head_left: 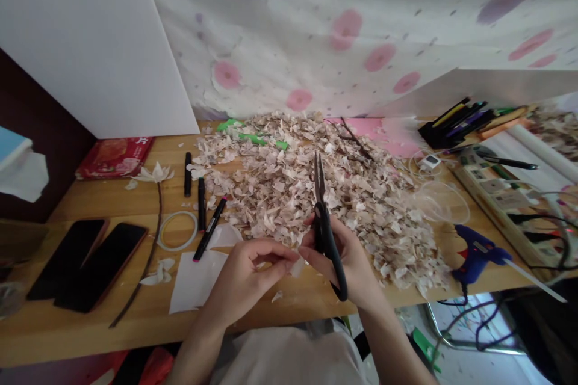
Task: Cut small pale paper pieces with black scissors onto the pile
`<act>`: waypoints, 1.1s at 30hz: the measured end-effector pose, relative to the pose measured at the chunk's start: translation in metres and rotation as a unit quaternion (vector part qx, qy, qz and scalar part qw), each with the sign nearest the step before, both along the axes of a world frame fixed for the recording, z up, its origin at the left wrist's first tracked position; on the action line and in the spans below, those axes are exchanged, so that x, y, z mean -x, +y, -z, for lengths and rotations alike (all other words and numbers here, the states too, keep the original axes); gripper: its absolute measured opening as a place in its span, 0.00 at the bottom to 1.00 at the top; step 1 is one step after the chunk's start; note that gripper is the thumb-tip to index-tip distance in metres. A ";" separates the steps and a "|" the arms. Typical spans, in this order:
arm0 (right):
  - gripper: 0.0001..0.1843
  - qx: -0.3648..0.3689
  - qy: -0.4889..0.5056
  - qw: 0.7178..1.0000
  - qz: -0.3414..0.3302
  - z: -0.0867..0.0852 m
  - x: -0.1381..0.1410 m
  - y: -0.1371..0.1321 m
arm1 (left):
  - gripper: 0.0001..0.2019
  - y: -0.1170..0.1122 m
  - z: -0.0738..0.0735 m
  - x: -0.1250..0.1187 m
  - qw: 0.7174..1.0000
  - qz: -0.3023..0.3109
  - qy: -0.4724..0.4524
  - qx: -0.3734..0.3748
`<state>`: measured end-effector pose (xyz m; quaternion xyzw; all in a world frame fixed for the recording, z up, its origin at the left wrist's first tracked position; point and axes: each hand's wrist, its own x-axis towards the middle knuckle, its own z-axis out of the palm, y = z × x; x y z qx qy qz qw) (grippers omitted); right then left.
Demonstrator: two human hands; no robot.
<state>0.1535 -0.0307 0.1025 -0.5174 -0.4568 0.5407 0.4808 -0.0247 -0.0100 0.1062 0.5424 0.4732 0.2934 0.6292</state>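
My right hand [345,261] grips black-handled scissors [326,234], their narrow blades pointing up and away from me. My left hand [246,283] pinches a small scrap of white paper [297,267], which sits just below the blades. Beyond both hands lies a wide heap of cream and pale pink paper petals [289,192]. A white paper sheet [196,281] rests under my left wrist, and a black marker with a pink cap [209,230] lies just past it.
The wooden table [85,204] also holds several markers, a white petal flower on a thin brown stem [156,173], dark phones [102,266], a blue glue gun [476,255] and a power strip [497,192]. Blossom-painted paper [316,30] hangs behind.
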 end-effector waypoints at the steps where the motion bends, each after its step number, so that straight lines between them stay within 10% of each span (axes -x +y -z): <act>1: 0.18 0.003 -0.002 1.000 0.003 0.001 -0.001 0.001 | 0.05 0.000 0.000 0.001 1.000 -0.008 0.009 -0.002; 14: 0.35 -0.044 -0.125 0.988 -0.077 0.034 -0.003 -0.051 | 0.03 0.010 -0.011 -0.008 0.973 -0.192 -0.042 -0.125; 33: 0.44 -0.015 -0.153 0.986 -0.070 0.038 0.006 -0.065 | 0.03 0.004 -0.010 -0.017 0.963 -0.208 -0.032 -0.170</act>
